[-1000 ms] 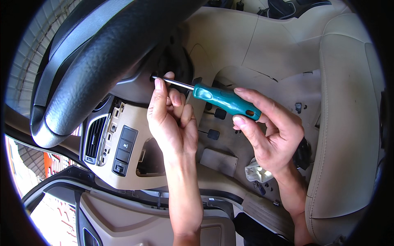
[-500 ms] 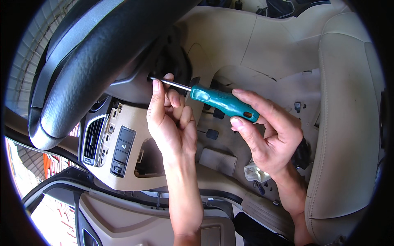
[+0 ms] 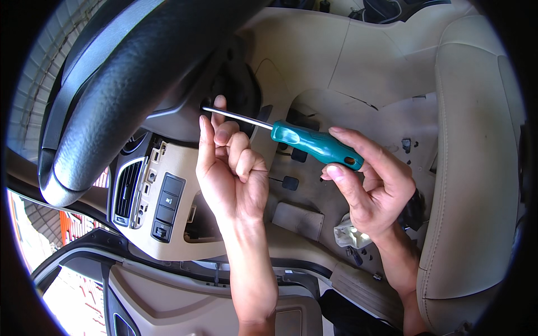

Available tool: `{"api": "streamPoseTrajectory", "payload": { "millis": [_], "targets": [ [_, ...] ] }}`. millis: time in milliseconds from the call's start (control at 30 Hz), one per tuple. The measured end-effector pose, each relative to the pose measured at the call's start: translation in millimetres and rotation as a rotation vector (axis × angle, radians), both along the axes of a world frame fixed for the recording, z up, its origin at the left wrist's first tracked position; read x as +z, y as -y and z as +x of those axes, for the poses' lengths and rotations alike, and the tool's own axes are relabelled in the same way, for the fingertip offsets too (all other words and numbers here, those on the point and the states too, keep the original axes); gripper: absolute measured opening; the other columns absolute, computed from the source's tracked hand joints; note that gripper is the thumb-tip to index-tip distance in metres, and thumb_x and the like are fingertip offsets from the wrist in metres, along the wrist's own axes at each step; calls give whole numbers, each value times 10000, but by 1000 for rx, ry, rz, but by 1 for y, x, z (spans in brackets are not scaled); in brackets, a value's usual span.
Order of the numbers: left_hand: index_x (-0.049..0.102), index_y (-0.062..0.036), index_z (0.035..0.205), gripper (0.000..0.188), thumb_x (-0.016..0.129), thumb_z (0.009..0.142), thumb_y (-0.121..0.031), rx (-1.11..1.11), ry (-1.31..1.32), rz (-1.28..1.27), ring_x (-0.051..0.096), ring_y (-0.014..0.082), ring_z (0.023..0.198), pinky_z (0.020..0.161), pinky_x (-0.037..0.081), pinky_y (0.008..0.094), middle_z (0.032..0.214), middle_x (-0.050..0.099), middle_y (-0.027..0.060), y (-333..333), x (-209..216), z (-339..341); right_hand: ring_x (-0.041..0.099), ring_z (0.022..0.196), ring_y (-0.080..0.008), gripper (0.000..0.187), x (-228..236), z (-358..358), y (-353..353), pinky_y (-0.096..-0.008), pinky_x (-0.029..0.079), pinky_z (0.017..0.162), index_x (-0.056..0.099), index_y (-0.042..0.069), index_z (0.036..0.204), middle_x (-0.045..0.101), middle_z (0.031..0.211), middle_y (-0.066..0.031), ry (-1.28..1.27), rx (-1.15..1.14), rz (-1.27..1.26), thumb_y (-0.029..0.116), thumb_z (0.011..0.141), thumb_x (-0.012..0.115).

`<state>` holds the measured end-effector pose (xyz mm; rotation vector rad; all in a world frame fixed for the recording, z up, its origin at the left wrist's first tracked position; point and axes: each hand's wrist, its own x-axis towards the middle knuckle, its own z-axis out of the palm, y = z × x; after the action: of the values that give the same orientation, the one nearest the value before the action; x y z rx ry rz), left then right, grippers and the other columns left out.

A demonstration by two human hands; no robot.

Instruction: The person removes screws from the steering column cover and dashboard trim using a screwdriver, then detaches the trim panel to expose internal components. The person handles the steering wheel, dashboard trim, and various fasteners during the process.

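A screwdriver (image 3: 316,147) with a teal handle and a thin metal shaft slants across the middle. Its handle end is between the thumb and fingers of my right hand (image 3: 376,182). The shaft's tip is at a dark hole in the steering column cover (image 3: 176,119), below the black steering wheel (image 3: 120,92); how deep it sits cannot be told. My left hand (image 3: 238,168) is palm up beside the shaft. Its thumb and index finger are apart, with the index finger behind the shaft near the tip; the other fingers are loosely curled.
The beige dash panel (image 3: 168,246) holds an air vent (image 3: 129,190), a switch strip (image 3: 169,207) and an open cavity (image 3: 204,224). Pedals (image 3: 290,183), a whitish crumpled item (image 3: 348,234) and small dark pieces lie lower. A seat (image 3: 468,168) stands right, the door (image 3: 168,302) at the bottom.
My left thumb has come away from the shaft, and the fingers have spread. The screwdriver handle and my right fingers have shifted slightly right and down.
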<state>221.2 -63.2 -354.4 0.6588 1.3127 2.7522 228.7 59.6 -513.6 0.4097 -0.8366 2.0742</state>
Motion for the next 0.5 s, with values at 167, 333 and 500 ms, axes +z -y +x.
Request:
{"api": "streamPoseTrajectory", "payload": {
  "millis": [167, 333, 500],
  "targets": [
    [545, 62, 1461, 451, 533, 1127, -241, -71, 57, 112, 246, 56, 533, 434, 180, 215, 811, 606, 68, -3, 2, -1, 736, 823, -165, 377, -2, 4, -2, -270, 587, 720, 715, -73, 1247, 780, 1070, -173, 13, 32, -14, 11, 891, 803],
    [544, 58, 1465, 454, 541, 1123, -241, -91, 66, 151, 235, 61, 535, 440, 188, 212, 811, 603, 65, -6, 2, -3, 742, 847, -171, 376, -4, 4, -4, -277, 595, 744, 713, -78, 1246, 778, 1086, -177, 23, 39, -10, 15, 894, 803],
    [547, 57, 1462, 445, 532, 1126, -233, -96, 75, 170, 223, 64, 530, 441, 188, 212, 803, 605, 58, -5, 0, -4, 743, 845, -172, 376, -6, 4, -4, -277, 595, 745, 717, -75, 1241, 780, 1079, -174, 30, 29, -8, 25, 891, 808]
  ]
}}
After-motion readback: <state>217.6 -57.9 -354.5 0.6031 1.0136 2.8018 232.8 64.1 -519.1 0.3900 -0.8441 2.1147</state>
